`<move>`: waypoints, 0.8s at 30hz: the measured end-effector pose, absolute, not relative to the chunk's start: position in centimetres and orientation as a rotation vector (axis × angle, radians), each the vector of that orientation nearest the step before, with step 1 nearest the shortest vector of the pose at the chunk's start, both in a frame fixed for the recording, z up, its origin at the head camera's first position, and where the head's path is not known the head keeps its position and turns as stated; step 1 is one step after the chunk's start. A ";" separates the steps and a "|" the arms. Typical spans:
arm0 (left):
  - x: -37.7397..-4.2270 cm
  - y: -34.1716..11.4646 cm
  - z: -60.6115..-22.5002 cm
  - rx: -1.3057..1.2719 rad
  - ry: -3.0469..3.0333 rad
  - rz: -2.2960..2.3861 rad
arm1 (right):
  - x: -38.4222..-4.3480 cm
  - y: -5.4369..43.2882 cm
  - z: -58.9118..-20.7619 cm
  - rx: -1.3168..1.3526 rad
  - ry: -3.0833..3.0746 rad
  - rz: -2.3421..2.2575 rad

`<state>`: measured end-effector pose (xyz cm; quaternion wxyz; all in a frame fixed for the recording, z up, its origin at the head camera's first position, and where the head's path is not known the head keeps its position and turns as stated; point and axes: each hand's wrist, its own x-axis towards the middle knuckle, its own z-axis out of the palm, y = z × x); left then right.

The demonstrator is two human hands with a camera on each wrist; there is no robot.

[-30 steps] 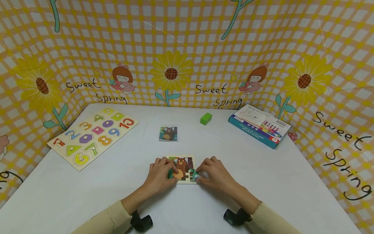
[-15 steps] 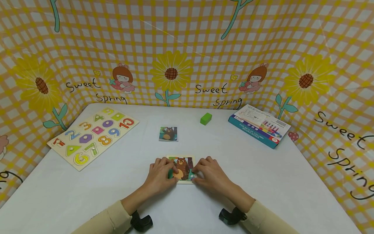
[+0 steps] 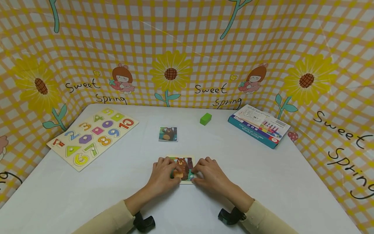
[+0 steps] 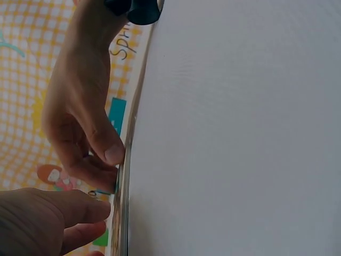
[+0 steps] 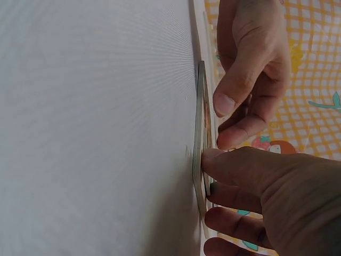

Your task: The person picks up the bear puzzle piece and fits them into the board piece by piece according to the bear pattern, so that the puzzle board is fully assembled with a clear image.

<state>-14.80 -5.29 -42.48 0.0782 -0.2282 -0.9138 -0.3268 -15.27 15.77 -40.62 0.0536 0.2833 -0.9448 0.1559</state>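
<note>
Along the left side of the white table (image 3: 263,182) a number board (image 3: 93,136) lies flat and slantwise, near the table's left edge and well apart from the hands, with bare cloth between. Nearer the middle, a small bear card (image 3: 168,134) lies alone beyond the hands, open surface on all its sides. Just this side of it, near the table's front edge, the bear puzzle (image 3: 183,167) lies flat in its pale tray. The left hand (image 3: 162,177) covers the puzzle's left edge, its fingers bent down onto the pieces there; whether it pinches a piece or only presses is hard to tell, since the head view hides the fingertips. In the left wrist view the table shows edge-on and both hands' fingertips meet the thin tray at its rim. The right hand (image 3: 211,175) sits on the puzzle's right edge, fingers curled with the tips pressing on the lower right piece; the right wrist view shows its thumb (image 5: 221,162) set against the tray's (image 5: 200,133) thin side, touching it. Both sleeves lie toward the front edge, with bare cloth to either side of the forearms. Farther back and right, a green block (image 3: 205,118) stands alone near the rear edge. Right of that, a blue box (image 3: 258,125) lies slantwise close to the right rear corner, well apart from the right hand.
</note>
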 end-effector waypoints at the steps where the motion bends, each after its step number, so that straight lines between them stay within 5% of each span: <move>1: -14.8 -5.1 -42.5 -0.693 -2.733 -0.978 | -15.3 15.8 -40.6 0.857 -2.874 0.473; 24: -14.9 -3.3 -42.9 -0.677 -2.738 -0.967 | -15.1 15.9 -40.6 0.861 -2.838 0.483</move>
